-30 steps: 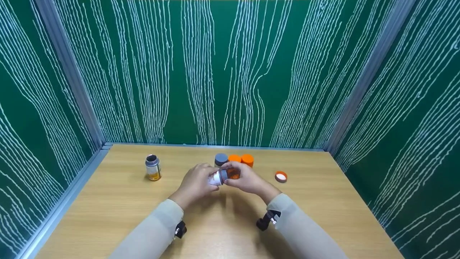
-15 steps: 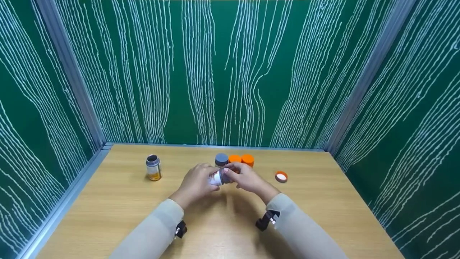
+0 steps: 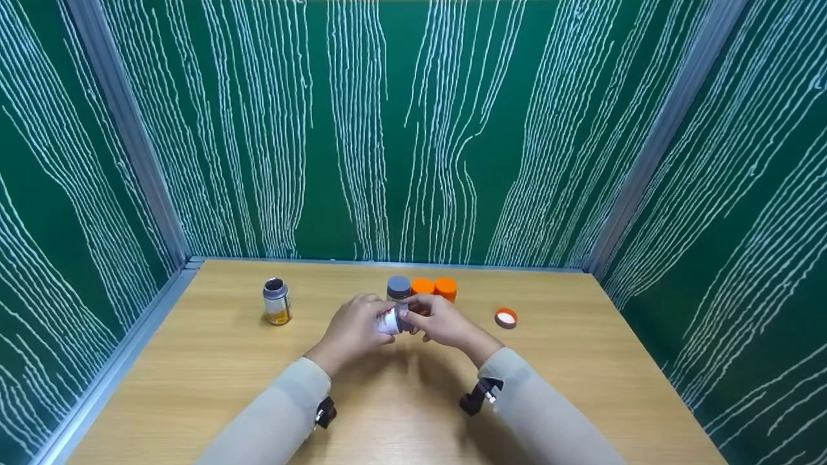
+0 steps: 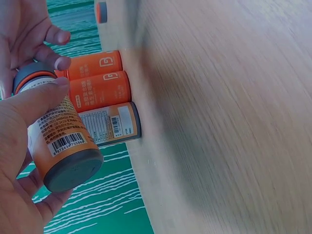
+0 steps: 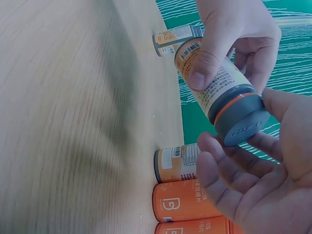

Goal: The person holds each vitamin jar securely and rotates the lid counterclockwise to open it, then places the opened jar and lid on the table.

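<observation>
My left hand [image 3: 352, 329] grips a supplement bottle [image 4: 66, 131] round its body and holds it tilted above the table. The bottle has a white and orange label with a barcode and a grey base. At its other end sits a grey cap [image 5: 242, 119], with an orange ring showing along its edge. My right hand [image 3: 442, 321] has its thumb and fingers bent about this cap, thumb on one side and fingertips on the other. In the right wrist view, the right palm faces the cap and several fingers stick out past it.
Behind the hands stand a grey-capped bottle [image 3: 398, 286] and two orange bottles [image 5: 185, 200] in a row. An uncapped bottle [image 3: 276, 302] stands upright at the left of the wooden table [image 3: 226, 361]. A loose cap [image 3: 506, 317] lies inside-up at the right. Green walls enclose the table.
My right thumb has moved from below the cap up across it, then slightly back down, as the fingers shifted round it. The left hand and bottle stay nearly still.
</observation>
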`<state>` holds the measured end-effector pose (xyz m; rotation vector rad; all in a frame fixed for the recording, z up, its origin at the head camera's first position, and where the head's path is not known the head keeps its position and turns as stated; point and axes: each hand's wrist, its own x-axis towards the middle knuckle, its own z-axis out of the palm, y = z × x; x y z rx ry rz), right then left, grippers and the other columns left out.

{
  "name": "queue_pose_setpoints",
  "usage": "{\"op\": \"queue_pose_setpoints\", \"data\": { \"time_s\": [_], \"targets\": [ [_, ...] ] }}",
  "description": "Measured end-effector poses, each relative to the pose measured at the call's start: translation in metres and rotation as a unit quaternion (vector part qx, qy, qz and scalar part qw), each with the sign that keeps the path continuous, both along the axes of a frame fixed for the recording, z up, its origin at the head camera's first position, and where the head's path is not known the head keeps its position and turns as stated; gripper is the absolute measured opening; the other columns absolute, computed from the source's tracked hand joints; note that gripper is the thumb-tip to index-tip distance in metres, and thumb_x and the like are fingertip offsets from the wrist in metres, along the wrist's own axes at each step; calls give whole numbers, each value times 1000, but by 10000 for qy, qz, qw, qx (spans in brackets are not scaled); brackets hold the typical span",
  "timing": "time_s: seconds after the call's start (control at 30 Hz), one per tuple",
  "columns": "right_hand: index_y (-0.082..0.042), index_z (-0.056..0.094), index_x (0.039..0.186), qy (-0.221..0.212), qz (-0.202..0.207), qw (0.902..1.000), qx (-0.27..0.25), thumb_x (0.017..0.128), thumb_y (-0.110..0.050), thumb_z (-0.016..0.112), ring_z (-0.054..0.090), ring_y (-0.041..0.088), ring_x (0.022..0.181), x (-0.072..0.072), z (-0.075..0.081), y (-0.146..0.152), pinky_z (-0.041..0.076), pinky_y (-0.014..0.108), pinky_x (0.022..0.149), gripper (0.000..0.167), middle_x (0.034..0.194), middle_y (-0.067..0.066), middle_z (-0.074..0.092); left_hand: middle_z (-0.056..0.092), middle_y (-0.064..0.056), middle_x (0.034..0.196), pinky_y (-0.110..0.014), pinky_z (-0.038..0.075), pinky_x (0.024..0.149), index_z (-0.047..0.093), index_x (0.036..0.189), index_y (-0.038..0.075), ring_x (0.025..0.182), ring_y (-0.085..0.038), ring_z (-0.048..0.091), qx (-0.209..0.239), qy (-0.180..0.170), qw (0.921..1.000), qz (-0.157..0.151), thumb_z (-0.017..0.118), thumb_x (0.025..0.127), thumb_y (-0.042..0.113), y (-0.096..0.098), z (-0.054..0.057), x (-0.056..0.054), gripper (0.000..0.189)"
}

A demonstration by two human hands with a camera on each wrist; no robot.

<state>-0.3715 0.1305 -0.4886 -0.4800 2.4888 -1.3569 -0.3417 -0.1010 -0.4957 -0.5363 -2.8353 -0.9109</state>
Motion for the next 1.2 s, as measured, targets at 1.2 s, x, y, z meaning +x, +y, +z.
{"op": "queue_pose_setpoints", "data": {
  "time_s": [1.2],
  "targets": [
    [-25,69,148,266,157,9995,-102,111,-47,74,69,32,119,1,2,-1,67,51,102,44,140,10,73,75,0,120,-47,64,106,81,139,25,107,-20,65,25,37,9999,-126,99,91,26,-4,0,1,51]
  ]
}}
